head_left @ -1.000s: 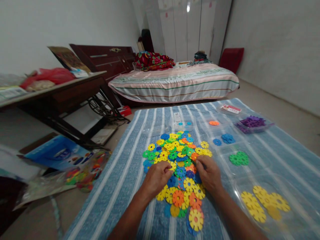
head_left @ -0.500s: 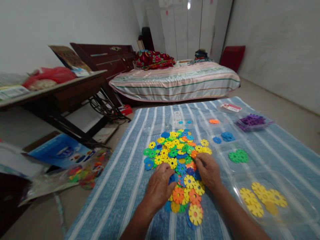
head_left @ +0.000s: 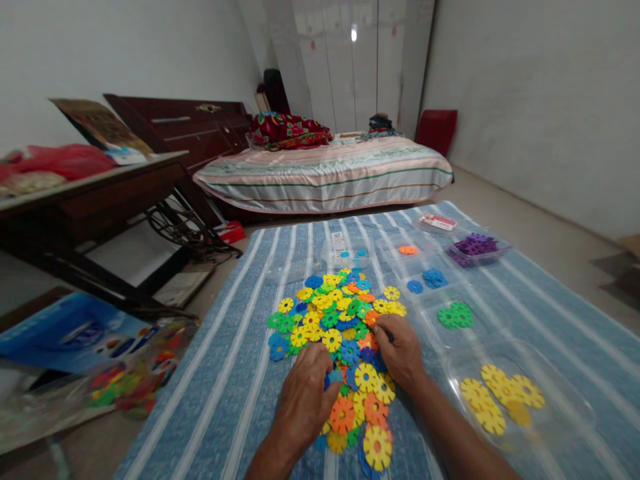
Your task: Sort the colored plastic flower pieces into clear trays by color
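Observation:
A heap of flower-shaped plastic discs (head_left: 332,340), mostly yellow, green, blue and orange, lies on the striped cloth. At its near left side is my left hand (head_left: 307,390), with a blue disc (head_left: 333,380) between its thumb and bent fingers. My right hand (head_left: 400,348) rests against the heap's right side, its fingers curled together beside an orange disc (head_left: 371,318). Whatever those right fingertips hold, if anything, is hidden. Just right of my right forearm is a clear tray (head_left: 560,413) of yellow discs (head_left: 493,421).
Clear containers to the right hold green discs (head_left: 455,315), blue discs (head_left: 434,279), an orange disc (head_left: 408,250) and purple discs (head_left: 479,245). Another clear box (head_left: 327,257) stands behind the heap. Beyond are a bed (head_left: 325,173) and, leftward, a sewing-machine table (head_left: 95,187).
The camera view has shifted, so the scene sits further left and slightly lower. Both hands stay at the heap; the blue disc by my left thumb is tilted differently.

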Demonstrator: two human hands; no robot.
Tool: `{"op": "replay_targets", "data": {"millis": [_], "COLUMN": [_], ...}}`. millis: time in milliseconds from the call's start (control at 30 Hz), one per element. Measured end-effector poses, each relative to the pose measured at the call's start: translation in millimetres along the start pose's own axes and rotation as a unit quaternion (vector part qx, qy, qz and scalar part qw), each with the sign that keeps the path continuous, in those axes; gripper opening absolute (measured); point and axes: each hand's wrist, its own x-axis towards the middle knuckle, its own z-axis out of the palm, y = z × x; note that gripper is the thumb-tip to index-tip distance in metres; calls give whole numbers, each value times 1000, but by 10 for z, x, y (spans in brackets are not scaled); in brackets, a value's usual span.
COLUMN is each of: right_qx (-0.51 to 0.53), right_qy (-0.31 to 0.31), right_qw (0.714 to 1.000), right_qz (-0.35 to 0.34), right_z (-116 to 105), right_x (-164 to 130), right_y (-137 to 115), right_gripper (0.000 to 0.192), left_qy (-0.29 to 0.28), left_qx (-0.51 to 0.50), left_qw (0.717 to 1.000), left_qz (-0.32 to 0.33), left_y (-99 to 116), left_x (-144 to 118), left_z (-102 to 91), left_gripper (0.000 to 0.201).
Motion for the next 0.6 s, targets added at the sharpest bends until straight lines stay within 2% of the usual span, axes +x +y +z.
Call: {"op": "replay_targets", "data": {"millis": [200, 267, 367, 433, 500, 600], "right_qx": [5, 8, 10, 12, 12, 14], "right_qy": [-7, -10, -11, -10, -9, -12], "right_qw": [1000, 1000, 1000, 1000, 1000, 1000], "right_qz": [5, 7, 10, 8, 5, 3], "right_z": [4, 11, 22, 29, 35, 40], "right_x": [9, 3, -9, -14, -13, -6], "right_y": [-1, 7, 17, 19, 20, 17], "right_gripper": [19, 18, 18, 18, 17, 16], "left_qy": [36, 32, 9, -4, -8, 9], "left_qx": [-106, -160, -239, -283, -313, -351], "left_qw": [994, 986, 961, 943, 932, 917], "left_qz": [-1, -37, -137, -177, -185, -187], "left_y": [18, 28, 27, 29, 54, 154], "left_x": [-16, 19, 127, 252, 444, 885], "left_z": [-38, -74, -121, -150, -192, -295], "left_gripper": [13, 17, 21, 22, 23, 23]}}
